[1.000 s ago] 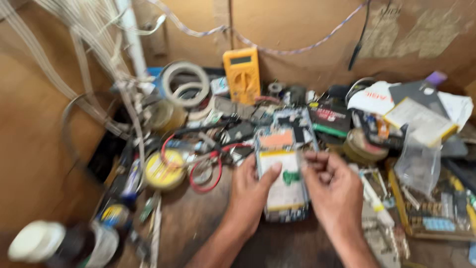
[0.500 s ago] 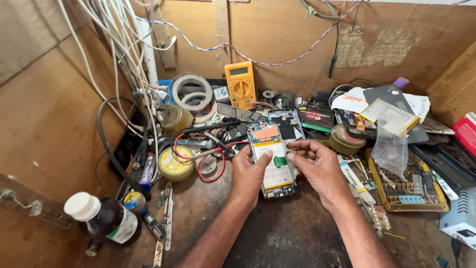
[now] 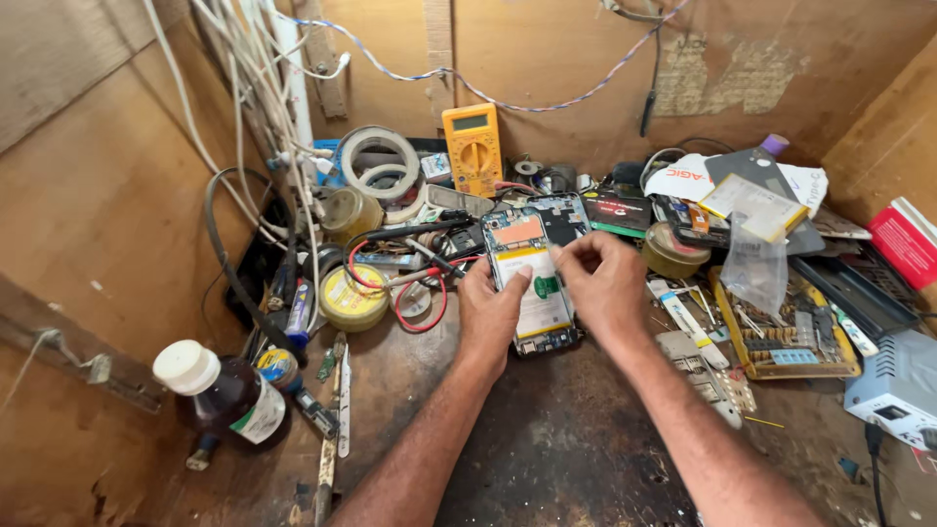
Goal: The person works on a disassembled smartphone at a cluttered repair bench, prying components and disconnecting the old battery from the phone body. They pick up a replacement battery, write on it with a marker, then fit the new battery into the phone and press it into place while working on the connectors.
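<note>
- So there's an opened-up phone (image 3: 532,283) lying flat in the middle of the tabletop (image 3: 547,459), back cover off, with the battery and the orange bit near the far end showing.
- Left hand (image 3: 491,310) sits on the phone's left edge, fingers curled against the side and thumb up on the battery, basically holding it down.
- Right hand (image 3: 603,285) is over the phone's right side, thumb and forefinger pinched together at the far-right part of the board. Can't tell if there's actually anything between the fingertips, too small to see.
- Just left of the phone there's a red wire loop (image 3: 422,310) and a round yellow tin (image 3: 352,299).
- Farther back: a yellow multimeter (image 3: 472,149) leaning on the wooden wall, and a roll of white tape (image 3: 379,163) to its left.
- Near left corner has a brown bottle with a white cap (image 3: 223,393) lying on its side.
- Right side is a mess: a tray of small tools (image 3: 786,337), a clear plastic bag (image 3: 753,275), another round tin (image 3: 672,251) just right of the right hand, and a grey box (image 3: 898,385) at the right edge.
- A bundle of white cables (image 3: 262,88) runs down the left wall.
</note>
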A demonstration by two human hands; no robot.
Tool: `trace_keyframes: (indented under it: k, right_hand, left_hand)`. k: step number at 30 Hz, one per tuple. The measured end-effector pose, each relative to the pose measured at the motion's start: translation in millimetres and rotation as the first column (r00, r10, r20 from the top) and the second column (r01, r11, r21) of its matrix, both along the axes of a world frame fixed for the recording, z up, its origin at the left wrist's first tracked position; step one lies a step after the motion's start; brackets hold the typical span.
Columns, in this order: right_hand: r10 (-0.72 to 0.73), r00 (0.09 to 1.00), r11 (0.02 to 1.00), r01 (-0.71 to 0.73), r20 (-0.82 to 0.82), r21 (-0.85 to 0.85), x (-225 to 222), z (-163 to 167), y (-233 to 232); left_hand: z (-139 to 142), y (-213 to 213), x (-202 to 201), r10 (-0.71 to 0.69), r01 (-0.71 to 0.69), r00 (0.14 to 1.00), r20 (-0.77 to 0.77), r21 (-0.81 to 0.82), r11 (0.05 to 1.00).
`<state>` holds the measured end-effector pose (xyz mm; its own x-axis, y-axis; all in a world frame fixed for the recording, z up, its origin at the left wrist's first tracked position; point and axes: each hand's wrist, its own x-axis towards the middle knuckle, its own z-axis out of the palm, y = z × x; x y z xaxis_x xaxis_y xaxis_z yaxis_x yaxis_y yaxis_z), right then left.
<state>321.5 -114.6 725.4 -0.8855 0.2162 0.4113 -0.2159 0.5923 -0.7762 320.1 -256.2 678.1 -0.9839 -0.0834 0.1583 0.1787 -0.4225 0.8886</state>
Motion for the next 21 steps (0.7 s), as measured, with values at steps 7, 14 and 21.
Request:
trace_keyframes:
  k: [7, 14, 21]
  right_hand:
    - [0.061, 0.998, 0.997, -0.062, -0.024, -0.043, 10, 0, -19]
    - [0.13, 0.99, 0.99, -0.132, -0.049, -0.043, 24, 8, -30]
    - [0.172, 0.985, 0.985, -0.172, -0.011, -0.026, 24, 6, -30]
  left_hand:
    - [5, -24, 14, -0.016, 0.015, 1.0, 0.016, 0.104, 0.994]
    - [2, -38, 13, -0.13, 0.123, 0.991, 0.033, 0.167, 0.978]
    - [3, -43, 14, -0.17, 0.153, 0.981, 0.092, 0.164, 0.974]
